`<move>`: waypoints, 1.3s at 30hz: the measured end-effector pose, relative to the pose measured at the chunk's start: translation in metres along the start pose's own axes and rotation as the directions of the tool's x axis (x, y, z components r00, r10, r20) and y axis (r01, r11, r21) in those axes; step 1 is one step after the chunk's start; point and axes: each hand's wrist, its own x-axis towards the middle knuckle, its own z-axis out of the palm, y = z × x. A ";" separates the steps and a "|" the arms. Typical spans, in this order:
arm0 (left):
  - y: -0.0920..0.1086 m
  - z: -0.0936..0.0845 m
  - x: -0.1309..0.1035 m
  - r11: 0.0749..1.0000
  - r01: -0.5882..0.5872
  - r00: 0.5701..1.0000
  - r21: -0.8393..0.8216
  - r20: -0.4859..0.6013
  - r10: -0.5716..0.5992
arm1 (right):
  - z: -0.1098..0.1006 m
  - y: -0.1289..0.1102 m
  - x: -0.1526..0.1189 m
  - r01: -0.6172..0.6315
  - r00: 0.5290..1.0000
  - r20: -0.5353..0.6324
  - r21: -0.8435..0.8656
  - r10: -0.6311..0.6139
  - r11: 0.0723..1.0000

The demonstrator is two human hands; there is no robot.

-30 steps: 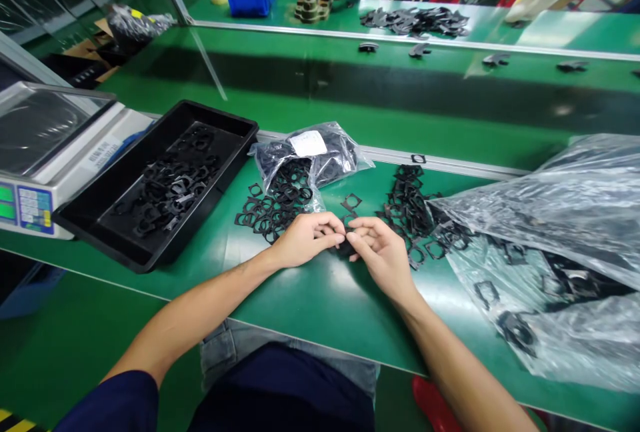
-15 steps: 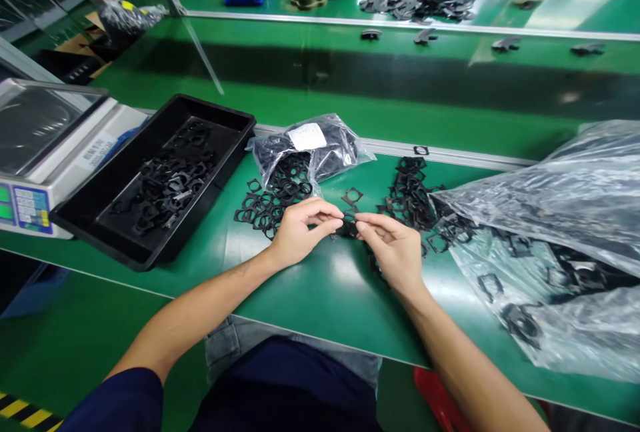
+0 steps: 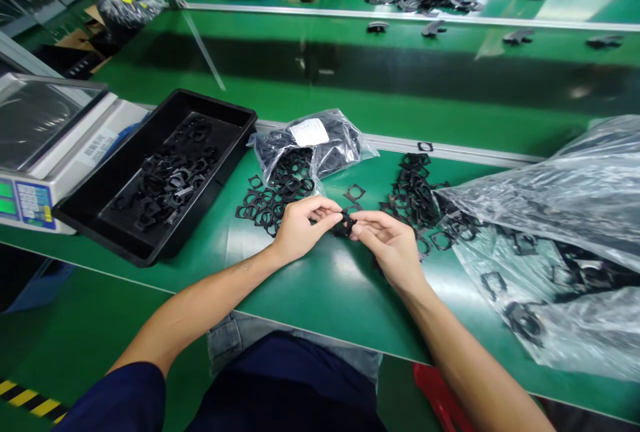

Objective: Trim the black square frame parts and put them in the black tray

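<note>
Frame handling: small black ring frames (image 3: 345, 224), one or more (exact count cannot be told), are pinched between the two hands above the green worktop (image 3: 320, 292). Left hand (image 3: 303, 227) grips one side between thumb and fingertips; right hand (image 3: 393, 245) grips the other. Likely faults: (1) Drop. Contact appears limited to the edges, so uneven pressure may release the work. (2) Distortion. Apparently thin walls may bend if the hands pull in opposition. (3) Mixing. The left heap (image 3: 265, 209) lies just beside the left hand, the right heap (image 3: 413, 185) just beyond the right; a sideways sweep could merge them. (4) Loss. A nudge could dislodge the single frame (image 3: 425, 147) on the aluminium rail (image 3: 480, 159).
</note>
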 end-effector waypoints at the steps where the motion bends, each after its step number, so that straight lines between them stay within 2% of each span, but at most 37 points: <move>1: 0.000 0.000 0.000 1.000 0.013 1.000 -0.007 -0.004 -0.013 | 0.000 0.000 0.000 0.000 1.000 -0.003 -0.002 0.000 1.000; 5: 0.000 0.000 0.001 1.000 0.027 0.999 -0.009 -0.019 -0.027 | 0.000 -0.001 -0.001 0.007 1.000 -0.009 0.002 -0.007 1.000; 9: 0.001 0.000 0.000 0.999 -0.013 1.000 0.032 -0.021 0.014 | 0.001 -0.002 -0.001 0.013 1.000 -0.015 -0.005 -0.013 1.000; 18: 0.007 -0.002 0.000 0.946 -0.227 0.971 0.232 -0.025 0.240 | 0.001 -0.002 0.000 0.005 1.000 -0.021 -0.012 -0.005 1.000; 22: 0.007 -0.001 -0.001 0.926 -0.280 0.955 0.253 -0.027 0.296 | 0.001 -0.001 -0.001 0.021 1.000 -0.009 -0.032 -0.022 0.999; 25: 0.007 0.000 -0.003 0.906 -0.318 0.942 0.280 -0.012 0.335 | 0.003 0.000 -0.003 0.068 0.997 -0.032 -0.089 -0.071 0.994; 29: 0.008 0.000 -0.004 0.881 -0.381 0.917 0.280 -0.003 0.398 | 0.005 -0.001 -0.006 0.197 0.971 -0.082 -0.267 -0.226 0.943; 33: 0.009 -0.001 -0.004 0.908 -0.361 0.927 0.211 -0.027 0.375 | 0.006 -0.004 -0.009 0.280 0.939 -0.081 -0.381 -0.334 0.881; 39: 0.009 -0.001 -0.004 0.954 -0.265 0.963 0.143 -0.017 0.270 | 0.005 -0.006 -0.010 0.312 0.926 -0.063 -0.431 -0.373 0.847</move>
